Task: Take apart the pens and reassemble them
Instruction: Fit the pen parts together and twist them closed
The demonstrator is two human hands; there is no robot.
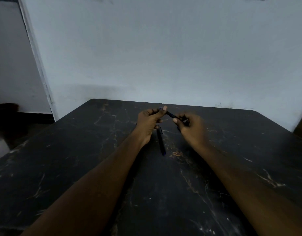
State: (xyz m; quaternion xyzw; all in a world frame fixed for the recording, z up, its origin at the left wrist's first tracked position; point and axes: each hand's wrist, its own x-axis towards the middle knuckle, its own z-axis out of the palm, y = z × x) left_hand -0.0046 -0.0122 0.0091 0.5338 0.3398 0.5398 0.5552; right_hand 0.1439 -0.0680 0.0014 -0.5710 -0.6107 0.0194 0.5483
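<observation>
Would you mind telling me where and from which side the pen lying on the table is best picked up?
Judging by its pose, pinch the pen on the table mid-barrel, coming from above. It lies flat on the dark table, running away from the person, so fingers close across its long sides. Both hands currently hold another pen.

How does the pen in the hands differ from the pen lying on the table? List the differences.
The held pen is off the table, pinched between the left hand and right hand; the lying pen rests untouched on the table.
The held pen runs roughly left to right, tilted; the lying pen points toward the person.
The held pen is mostly hidden by fingers; the lying pen shows nearly whole.
Both look dark and slim.
</observation>
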